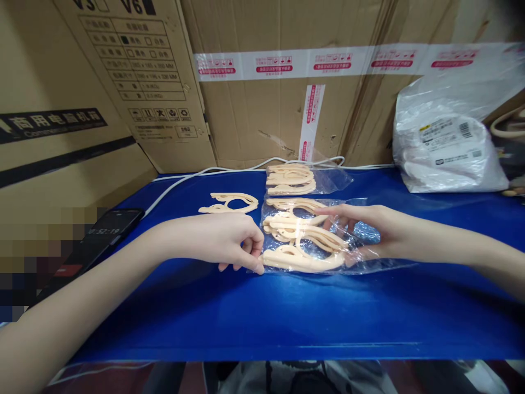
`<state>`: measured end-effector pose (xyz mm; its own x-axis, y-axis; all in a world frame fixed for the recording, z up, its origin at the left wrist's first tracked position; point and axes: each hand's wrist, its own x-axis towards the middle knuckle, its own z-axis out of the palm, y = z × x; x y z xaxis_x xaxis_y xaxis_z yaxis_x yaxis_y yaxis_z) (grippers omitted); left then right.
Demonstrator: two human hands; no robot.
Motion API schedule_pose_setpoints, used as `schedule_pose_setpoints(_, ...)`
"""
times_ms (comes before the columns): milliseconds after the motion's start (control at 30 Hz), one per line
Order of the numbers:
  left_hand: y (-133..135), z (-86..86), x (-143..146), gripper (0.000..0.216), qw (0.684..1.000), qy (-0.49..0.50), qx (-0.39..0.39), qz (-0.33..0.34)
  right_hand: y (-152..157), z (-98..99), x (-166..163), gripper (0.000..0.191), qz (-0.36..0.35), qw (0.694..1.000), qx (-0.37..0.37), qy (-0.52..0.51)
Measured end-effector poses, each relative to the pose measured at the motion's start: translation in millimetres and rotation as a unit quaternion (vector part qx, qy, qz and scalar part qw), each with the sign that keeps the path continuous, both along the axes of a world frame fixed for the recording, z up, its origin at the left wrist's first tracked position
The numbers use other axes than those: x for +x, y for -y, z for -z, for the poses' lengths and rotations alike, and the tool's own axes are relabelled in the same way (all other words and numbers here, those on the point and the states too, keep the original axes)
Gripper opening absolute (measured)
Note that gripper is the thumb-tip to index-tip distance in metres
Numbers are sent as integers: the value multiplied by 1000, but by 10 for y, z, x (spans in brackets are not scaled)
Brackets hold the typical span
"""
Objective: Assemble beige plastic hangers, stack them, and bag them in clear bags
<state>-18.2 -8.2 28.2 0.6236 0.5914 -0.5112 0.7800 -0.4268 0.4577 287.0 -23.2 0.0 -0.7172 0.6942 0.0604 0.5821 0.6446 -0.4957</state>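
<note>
A: Left hand [227, 236]?
B: Fingers curled at crinkled clear plastic bag [379, 264], left edge; can't tell if pinching.
A: Right hand [375, 230]?
B: Thumb and fingers apart, touching bag. Smooth beige looped hangers [303, 261] inside, on blue tabletop [287, 317].

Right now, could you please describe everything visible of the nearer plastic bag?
The nearer plastic bag looks clear, thin, glossy and crinkled. It lies flat on the blue tabletop, in front of another bag, with cream looped pieces inside and loose film at right. The left grip touches its near left corner; the right grip spreads at its right; whether inside, I cannot tell.
</note>
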Motion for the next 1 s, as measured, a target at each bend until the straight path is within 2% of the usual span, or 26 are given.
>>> schedule_pose_setpoints(300, 6, -20, -14, 20, 1000, -15, 12, 17, -37, 55, -27, 65, -3, 1000, 6, -24)
schedule_pose_setpoints(533, 22, -30, -34, 27, 993, -24, 105, 50, -53, 102, -44, 62, 2, 999, -11, -49)
schedule_pose_setpoints(767, 7, -26, -8, 29, 999, -43, 9, -12, -34, 111, -81, 62, 15, 999, 22, -36)
schedule_pose_setpoints(1000, 0, -48, -21, 22, 999, -44, -14, -15, -42, 93, -60, 58, 12, 999, 27, -21)
